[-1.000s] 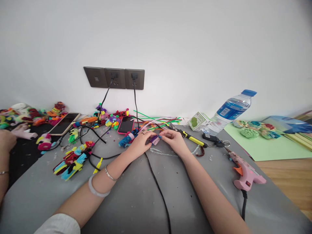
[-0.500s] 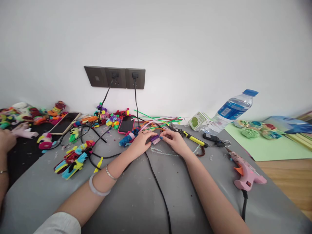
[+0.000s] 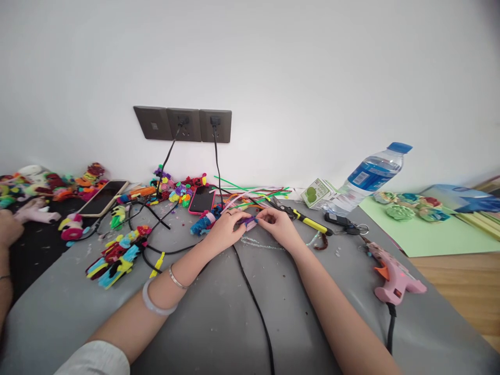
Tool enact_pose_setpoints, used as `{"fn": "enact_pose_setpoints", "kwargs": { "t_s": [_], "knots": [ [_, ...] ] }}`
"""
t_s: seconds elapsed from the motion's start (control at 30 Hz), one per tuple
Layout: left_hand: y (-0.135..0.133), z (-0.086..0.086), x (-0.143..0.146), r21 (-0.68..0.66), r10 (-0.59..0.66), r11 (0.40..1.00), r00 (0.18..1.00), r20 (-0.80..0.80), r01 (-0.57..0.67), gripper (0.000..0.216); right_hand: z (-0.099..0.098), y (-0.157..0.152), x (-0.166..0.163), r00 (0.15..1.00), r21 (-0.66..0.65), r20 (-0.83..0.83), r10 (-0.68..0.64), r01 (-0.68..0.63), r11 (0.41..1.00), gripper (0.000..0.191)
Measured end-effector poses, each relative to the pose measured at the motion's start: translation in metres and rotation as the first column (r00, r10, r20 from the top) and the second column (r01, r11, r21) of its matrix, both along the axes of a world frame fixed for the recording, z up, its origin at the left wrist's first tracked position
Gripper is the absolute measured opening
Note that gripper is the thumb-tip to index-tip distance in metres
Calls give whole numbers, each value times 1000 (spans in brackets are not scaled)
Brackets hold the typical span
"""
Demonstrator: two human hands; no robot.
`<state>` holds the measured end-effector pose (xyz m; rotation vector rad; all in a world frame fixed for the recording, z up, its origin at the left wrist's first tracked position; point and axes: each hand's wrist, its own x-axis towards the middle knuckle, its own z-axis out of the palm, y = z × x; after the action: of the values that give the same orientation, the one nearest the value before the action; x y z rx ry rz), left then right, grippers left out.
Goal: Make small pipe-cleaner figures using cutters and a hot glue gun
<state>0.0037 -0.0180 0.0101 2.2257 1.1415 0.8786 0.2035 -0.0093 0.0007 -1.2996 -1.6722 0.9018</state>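
Head view: purple fuzzy piece (image 3: 249, 224) at mid-bench (image 3: 234, 323), between the hands; left hand (image 3: 226, 228) pinches its left end, right hand (image 3: 279, 228) its right. Long axis seems left-to-right, partly finger-hidden; both hands touch it, neither nearer.

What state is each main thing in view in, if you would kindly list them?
Purple piece: held, partly hidden
Left hand: pinching the piece
Right hand: fingertips at the piece, grip unclear
Water bottle: capped
Pink-rimmed phone: screen dark
Larger phone: screen dark
Black plugs: plugged in
Glue gun: lying down, heat unknown
Yellow-handled tool: lying down
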Motion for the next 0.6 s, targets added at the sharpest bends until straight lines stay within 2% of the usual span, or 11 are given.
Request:
{"fn": "enact_pose_setpoints", "kwargs": {
  "t_s": [0.2, 0.6],
  "knots": [
    [0, 0, 0, 12, -21, 1000, 1000, 7, 21, 32, -1, 0, -1, 999, 21, 38, -12, 11, 1000, 16],
    [1, -3, -1, -6, -4, 1000, 1000, 6, 4, 31, -5, 1, 0, 1000, 30, 13, -16, 15, 999, 13]
  ]
}}
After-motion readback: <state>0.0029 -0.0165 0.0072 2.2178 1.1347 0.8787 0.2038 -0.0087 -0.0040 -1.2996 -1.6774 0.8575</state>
